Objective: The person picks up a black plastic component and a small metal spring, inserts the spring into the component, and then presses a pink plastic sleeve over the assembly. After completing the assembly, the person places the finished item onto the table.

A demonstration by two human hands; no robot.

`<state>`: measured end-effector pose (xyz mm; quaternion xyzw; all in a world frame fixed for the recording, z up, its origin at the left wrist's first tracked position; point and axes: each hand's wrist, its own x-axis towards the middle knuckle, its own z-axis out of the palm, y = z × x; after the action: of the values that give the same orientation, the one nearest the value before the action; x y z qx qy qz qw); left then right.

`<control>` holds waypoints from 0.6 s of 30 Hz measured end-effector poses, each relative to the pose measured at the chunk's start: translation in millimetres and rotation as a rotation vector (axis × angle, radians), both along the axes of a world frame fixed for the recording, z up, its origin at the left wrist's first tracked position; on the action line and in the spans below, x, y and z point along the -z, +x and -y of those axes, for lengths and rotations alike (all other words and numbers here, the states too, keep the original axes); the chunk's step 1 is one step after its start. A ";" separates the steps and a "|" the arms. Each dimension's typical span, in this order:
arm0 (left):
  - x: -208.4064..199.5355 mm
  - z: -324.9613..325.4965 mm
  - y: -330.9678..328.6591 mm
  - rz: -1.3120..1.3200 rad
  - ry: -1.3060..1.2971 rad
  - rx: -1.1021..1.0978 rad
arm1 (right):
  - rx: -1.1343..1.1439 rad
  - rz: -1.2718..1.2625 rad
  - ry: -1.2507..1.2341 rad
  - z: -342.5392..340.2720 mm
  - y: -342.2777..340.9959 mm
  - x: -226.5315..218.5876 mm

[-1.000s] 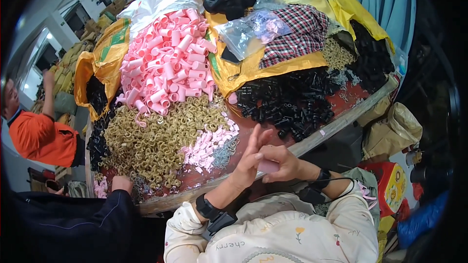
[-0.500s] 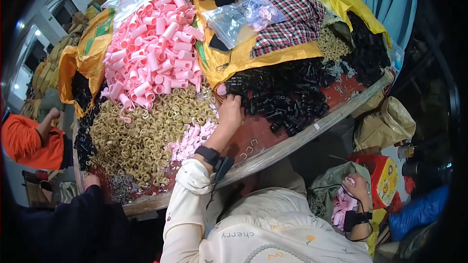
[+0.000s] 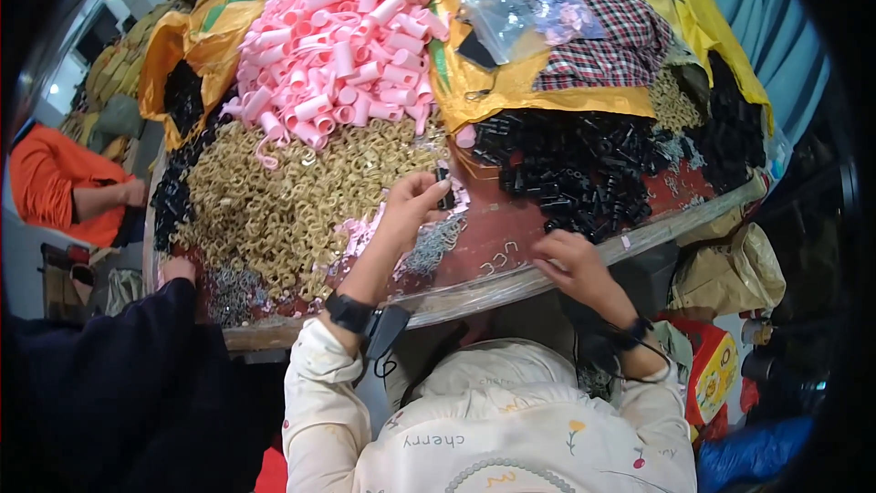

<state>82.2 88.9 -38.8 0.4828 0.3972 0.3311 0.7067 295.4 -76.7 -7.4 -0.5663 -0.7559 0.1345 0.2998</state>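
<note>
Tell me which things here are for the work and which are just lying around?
Probably for the work:
- small black piece, in the left hand
- black parts
- metal hooks near the right hand
- pink tubes
- tan rings

Probably just lying around:
- checked cloth
- red-and-yellow box
- blue bundle

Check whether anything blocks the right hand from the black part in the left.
Nothing visible does. Between the right hand and the black part in the left hand is open space over the red table; the loose metal hooks there lie on it.
</note>
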 end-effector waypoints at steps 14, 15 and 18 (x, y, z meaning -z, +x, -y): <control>4.5 52.1 -87.1 0.355 -0.309 -0.234 | 0.000 0.123 -0.057 -107.8 -56.6 72.2; 7.0 53.6 -87.5 0.358 -0.302 -0.244 | -0.004 0.148 -0.065 -109.9 -58.4 75.2; 12.9 54.1 -85.3 0.256 -0.307 -0.186 | -0.025 0.174 -0.071 -112.7 -57.4 80.8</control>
<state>-3.1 34.8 -51.7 0.2851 0.3928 0.3890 0.7830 238.1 36.0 -88.2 -0.5768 -0.7808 0.1149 0.2110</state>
